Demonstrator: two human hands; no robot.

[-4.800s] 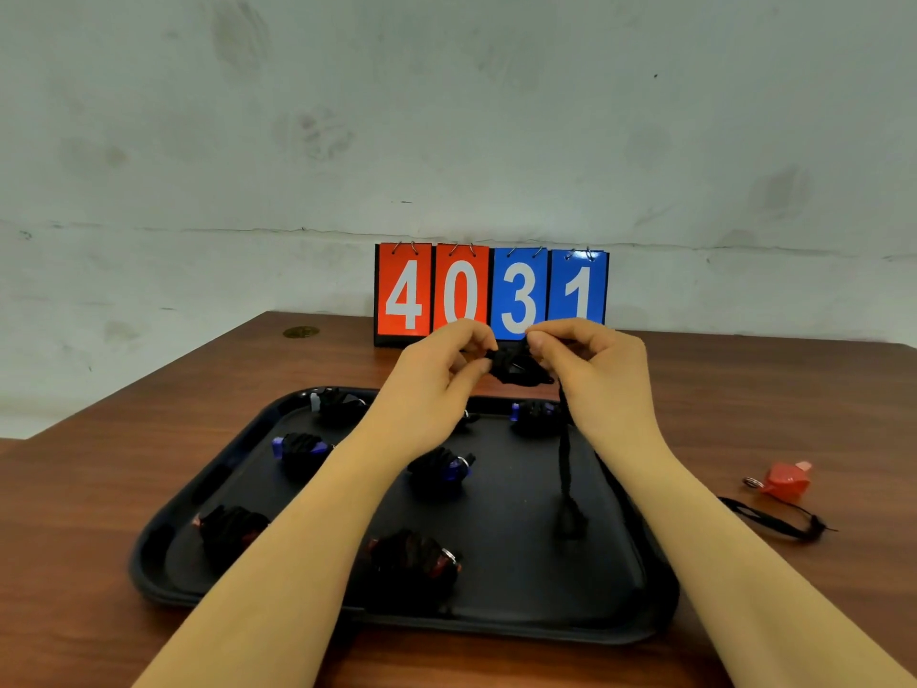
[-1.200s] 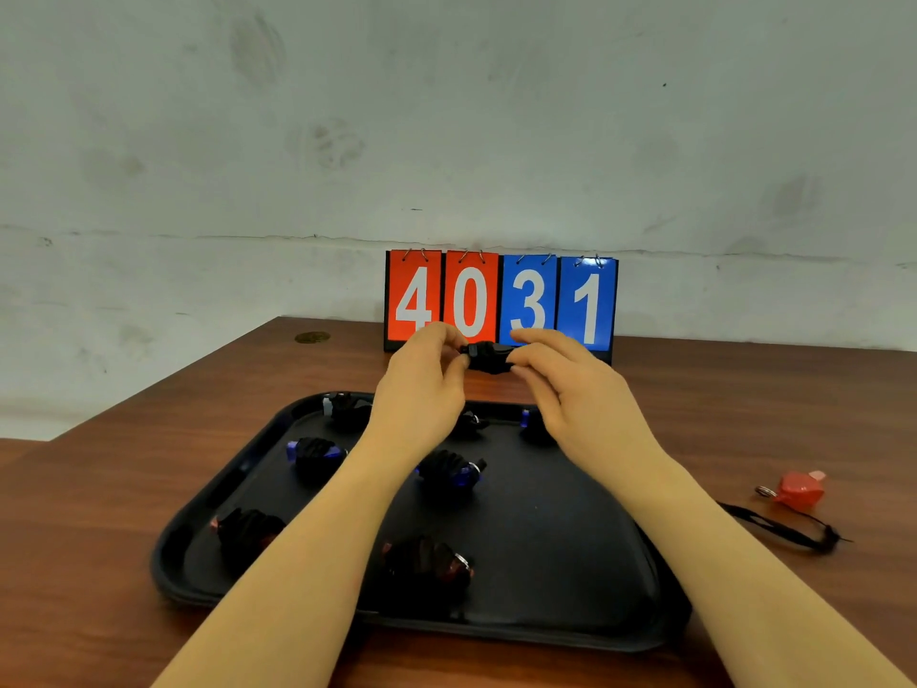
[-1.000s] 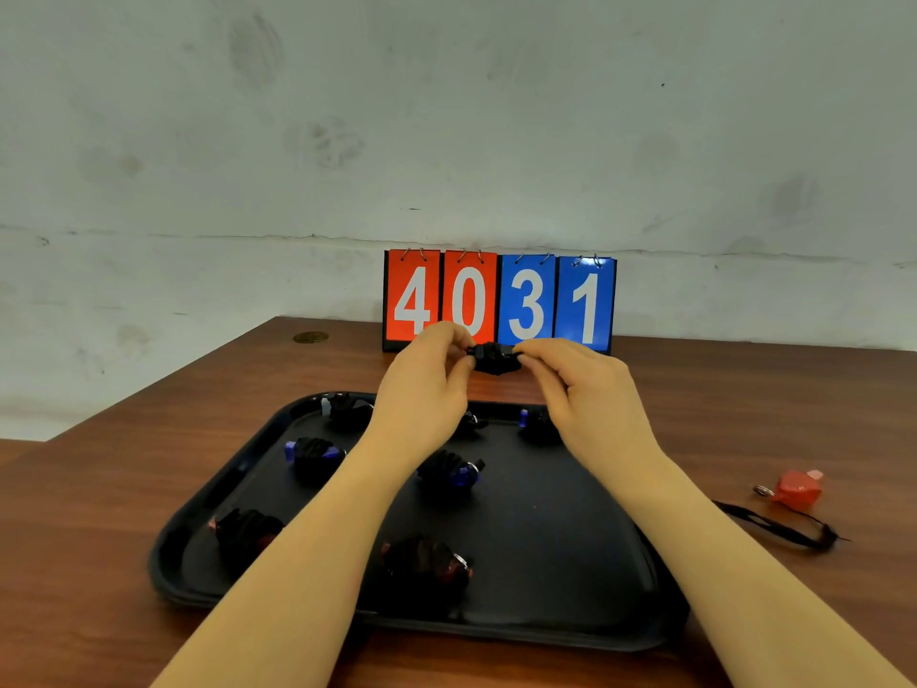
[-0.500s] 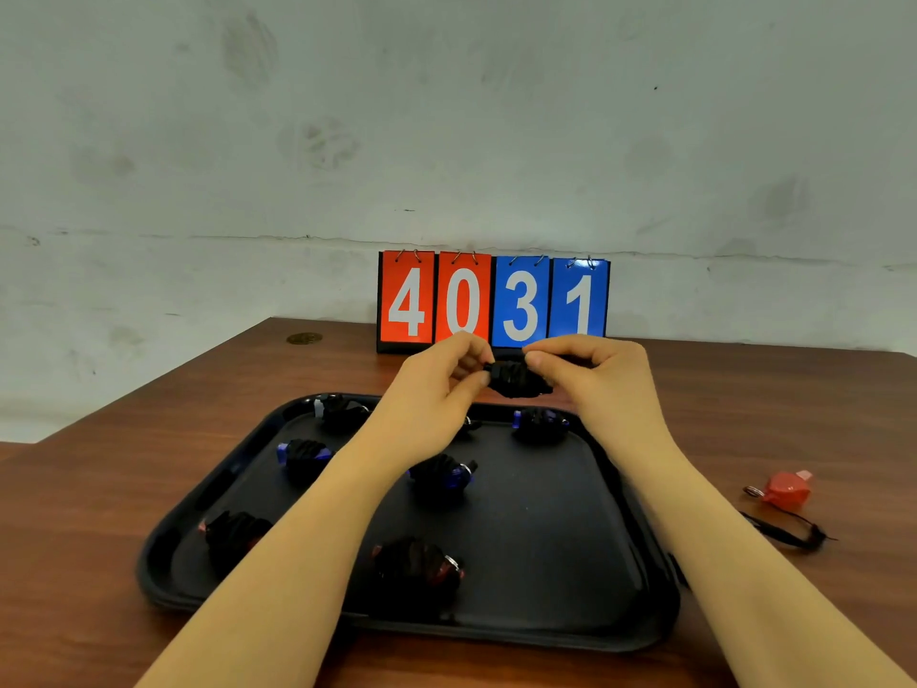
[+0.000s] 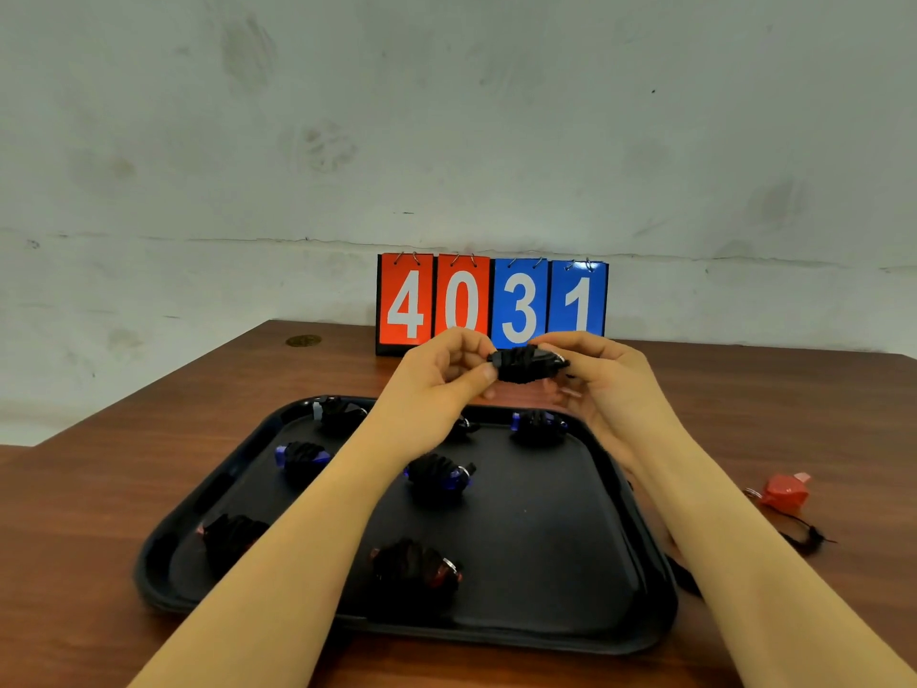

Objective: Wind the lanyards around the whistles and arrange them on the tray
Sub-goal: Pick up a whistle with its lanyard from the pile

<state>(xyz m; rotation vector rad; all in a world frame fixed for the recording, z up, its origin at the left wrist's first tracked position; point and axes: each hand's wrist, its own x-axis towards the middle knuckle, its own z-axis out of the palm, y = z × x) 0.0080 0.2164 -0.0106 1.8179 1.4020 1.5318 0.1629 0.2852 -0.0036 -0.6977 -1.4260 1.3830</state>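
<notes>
Right now your left hand (image 5: 436, 374) and right hand (image 5: 603, 384) meet above the far edge of the black tray (image 5: 570, 563), both pinching one wrapped whistle (image 5: 527, 368) between them. Your left thumb and fingers grip its left end; your right fingers curl over its right end, where a small metal ring shows. Black cord covers the whistle so fully that its colour cannot be told.

On the tray lie more wound whistles. At the tray's far left corner sits one with a pale tip (image 5: 337, 412), and at the far right a blue one (image 5: 538, 425). Between those two, a further bundle (image 5: 466, 425) is mostly hidden behind your left wrist. Toward the tray's middle rest two blue ones, one on the left (image 5: 300, 455) and one more central (image 5: 439, 475). Near the tray's front edge lie two reddish ones, left (image 5: 230, 536) and centre (image 5: 414, 571).

Off the tray, well to its right on the wooden table (image 5: 99, 513), a red whistle (image 5: 786, 493) lies unwound, its black lanyard (image 5: 804, 541) loose beside it. Beyond the tray's far edge stands a flip scoreboard (image 5: 491, 302) reading 4031.
</notes>
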